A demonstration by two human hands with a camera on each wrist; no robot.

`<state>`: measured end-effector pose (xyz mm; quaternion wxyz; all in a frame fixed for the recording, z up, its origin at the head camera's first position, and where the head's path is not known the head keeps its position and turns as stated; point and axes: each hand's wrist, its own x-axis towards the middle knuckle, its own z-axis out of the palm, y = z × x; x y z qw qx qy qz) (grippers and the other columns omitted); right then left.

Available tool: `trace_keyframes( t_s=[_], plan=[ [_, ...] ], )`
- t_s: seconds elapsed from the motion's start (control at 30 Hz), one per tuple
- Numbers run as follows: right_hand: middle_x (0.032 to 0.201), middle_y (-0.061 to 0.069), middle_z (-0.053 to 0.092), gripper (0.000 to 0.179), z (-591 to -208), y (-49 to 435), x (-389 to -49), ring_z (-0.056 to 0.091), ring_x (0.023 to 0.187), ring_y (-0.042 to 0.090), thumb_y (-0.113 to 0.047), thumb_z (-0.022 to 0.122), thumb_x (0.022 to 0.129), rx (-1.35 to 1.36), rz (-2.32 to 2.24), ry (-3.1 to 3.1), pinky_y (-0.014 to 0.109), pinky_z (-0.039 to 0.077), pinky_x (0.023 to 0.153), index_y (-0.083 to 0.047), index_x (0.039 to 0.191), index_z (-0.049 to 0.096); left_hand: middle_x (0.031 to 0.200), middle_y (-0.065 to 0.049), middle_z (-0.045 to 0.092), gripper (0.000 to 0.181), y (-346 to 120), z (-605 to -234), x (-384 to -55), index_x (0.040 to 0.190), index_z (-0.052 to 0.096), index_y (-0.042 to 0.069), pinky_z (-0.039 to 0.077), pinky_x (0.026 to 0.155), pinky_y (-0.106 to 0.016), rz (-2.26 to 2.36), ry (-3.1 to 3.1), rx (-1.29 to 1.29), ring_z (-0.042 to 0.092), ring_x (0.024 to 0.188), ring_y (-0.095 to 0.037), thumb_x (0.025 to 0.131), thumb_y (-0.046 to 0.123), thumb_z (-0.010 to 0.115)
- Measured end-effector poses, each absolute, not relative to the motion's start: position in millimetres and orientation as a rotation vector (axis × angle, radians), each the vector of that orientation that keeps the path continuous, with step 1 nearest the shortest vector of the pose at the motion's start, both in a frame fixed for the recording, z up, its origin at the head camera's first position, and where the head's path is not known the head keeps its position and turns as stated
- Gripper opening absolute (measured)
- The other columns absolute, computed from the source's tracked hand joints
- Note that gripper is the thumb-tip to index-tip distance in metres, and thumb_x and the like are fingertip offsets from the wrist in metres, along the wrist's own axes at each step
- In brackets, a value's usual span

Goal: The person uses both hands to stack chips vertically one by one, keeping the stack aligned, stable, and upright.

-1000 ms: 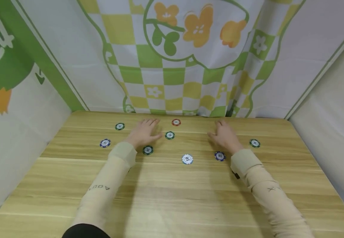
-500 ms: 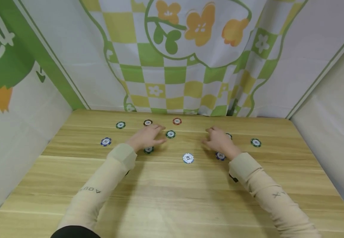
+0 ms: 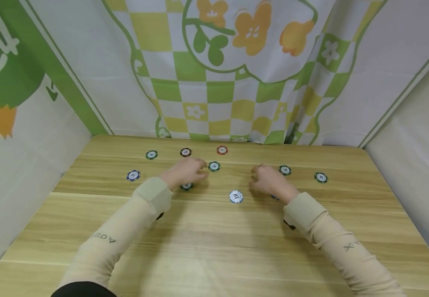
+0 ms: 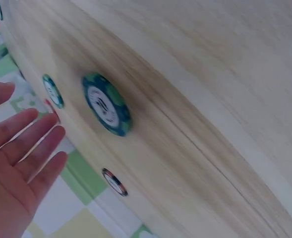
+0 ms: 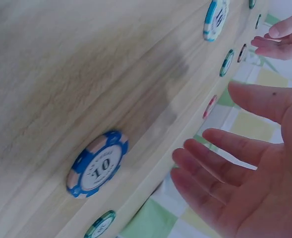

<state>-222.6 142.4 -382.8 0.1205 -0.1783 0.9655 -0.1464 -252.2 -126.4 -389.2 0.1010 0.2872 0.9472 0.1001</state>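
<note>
Poker chips lie flat and spread out on the wooden table. My left hand [image 3: 185,171] hovers with an empty palm over a green chip [image 4: 106,105], which it partly covers in the head view. Just beyond its fingertips are a green chip [image 3: 214,166] and a black chip [image 3: 186,152]. My right hand [image 3: 270,181], fingers extended in the right wrist view, holds nothing. Beneath its wrist a blue chip marked 10 [image 5: 97,165] is mostly hidden in the head view. Left of that hand sits a white and light-blue chip [image 3: 236,196]; a green chip [image 3: 284,170] lies right behind it.
Farther out are a green chip [image 3: 152,154] and a blue chip [image 3: 133,175] on the left, and a green chip [image 3: 321,177] on the right. A red chip [image 3: 222,150] lies near the back edge, where a patterned curtain [image 3: 233,90] hangs behind the table [image 3: 207,255].
Both hands have drawn back toward the body and inward, the right one more. The black chip and the green chip by the right hand have come into view. No chip has visibly moved.
</note>
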Motion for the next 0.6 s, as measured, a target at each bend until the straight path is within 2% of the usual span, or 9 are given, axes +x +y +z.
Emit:
trace_keyframes(
  t_s=[0.17, 0.27, 0.37, 0.5, 0.6],
  plan=[
    [0.12, 0.02, 0.056, 0.052, -379, 138, -216, 0.053, 0.109, 0.035, -0.027, 0.059, 0.085, -0.518, -0.413, 2.757, 0.045, 0.043, 0.09, 0.006, 0.124, 0.049, 0.118, -0.014, 0.058, 0.039, -119, -384, -248, 0.12, 0.055, 0.001, 0.042, 0.093, -0.041, 0.242, 2.785, 0.838, 0.055, 0.107, -0.028, 0.092, 0.028, 0.051],
    [0.12, 0.021, 0.056, 0.049, -378, 134, -213, 0.054, 0.107, 0.034, -0.026, 0.059, 0.086, -0.525, -0.42, 2.729, 0.045, 0.043, 0.09, 0.007, 0.122, 0.05, 0.113, -0.013, 0.061, 0.037, -114, -382, -244, 0.116, 0.057, 0.001, 0.045, 0.088, -0.04, 0.252, 2.757, 0.793, 0.058, 0.102, -0.026, 0.091, 0.028, 0.051],
    [0.119, 0.021, 0.056, 0.046, -378, 130, -210, 0.056, 0.102, 0.03, -0.023, 0.058, 0.087, -0.522, -0.456, 2.706, 0.044, 0.044, 0.089, 0.007, 0.121, 0.051, 0.103, -0.011, 0.064, 0.032, -108, -380, -240, 0.107, 0.062, 0.002, 0.048, 0.08, -0.037, 0.293, 2.728, 0.758, 0.06, 0.09, -0.022, 0.091, 0.027, 0.052],
    [0.116, 0.022, 0.057, 0.041, -378, 125, -208, 0.057, 0.101, 0.03, -0.018, 0.057, 0.087, -0.539, -0.513, 2.674, 0.043, 0.045, 0.087, 0.009, 0.119, 0.052, 0.096, -0.009, 0.064, 0.027, -99, -380, -235, 0.099, 0.065, 0.003, 0.048, 0.077, -0.035, 0.368, 2.706, 0.744, 0.059, 0.084, -0.02, 0.09, 0.025, 0.054],
    [0.11, 0.02, 0.06, 0.039, -380, 121, -208, 0.057, 0.099, 0.03, -0.017, 0.058, 0.087, -0.554, -0.522, 2.663, 0.041, 0.046, 0.086, 0.009, 0.117, 0.054, 0.098, -0.011, 0.065, 0.026, -94, -381, -231, 0.099, 0.065, 0.001, 0.048, 0.081, -0.035, 0.45, 2.696, 0.73, 0.059, 0.089, -0.023, 0.089, 0.024, 0.055]
  ],
)
